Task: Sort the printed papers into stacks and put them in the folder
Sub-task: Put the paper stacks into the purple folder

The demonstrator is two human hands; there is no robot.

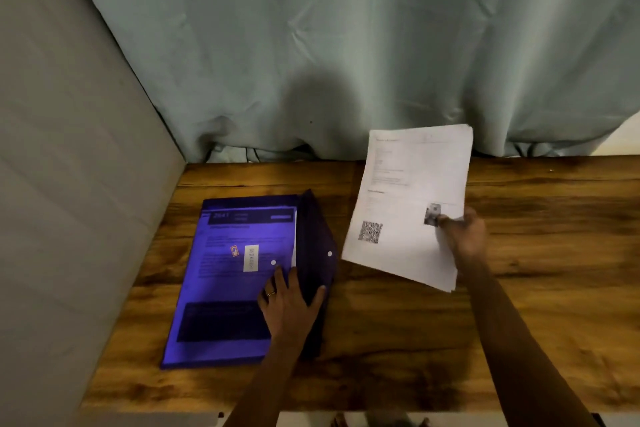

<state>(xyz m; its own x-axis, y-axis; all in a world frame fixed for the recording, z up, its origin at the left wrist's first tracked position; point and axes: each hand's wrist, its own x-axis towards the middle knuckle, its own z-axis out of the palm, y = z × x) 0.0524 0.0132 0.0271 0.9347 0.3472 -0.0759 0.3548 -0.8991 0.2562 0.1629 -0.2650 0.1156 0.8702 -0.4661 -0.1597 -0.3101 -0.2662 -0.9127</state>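
White paper stack (412,204), QR code, pinched by right hand (464,232)

One wide-angle camera, worn on the head, looks forward and steeply down from above the near edge of the table (415,340). It sits close. The left hand (291,298) and right hand (464,232) reach to mid-frame, with the papers (408,204) right of centre. It faces the far curtain (346,45), which fills the upper half. A wall (52,184) bounds the left.
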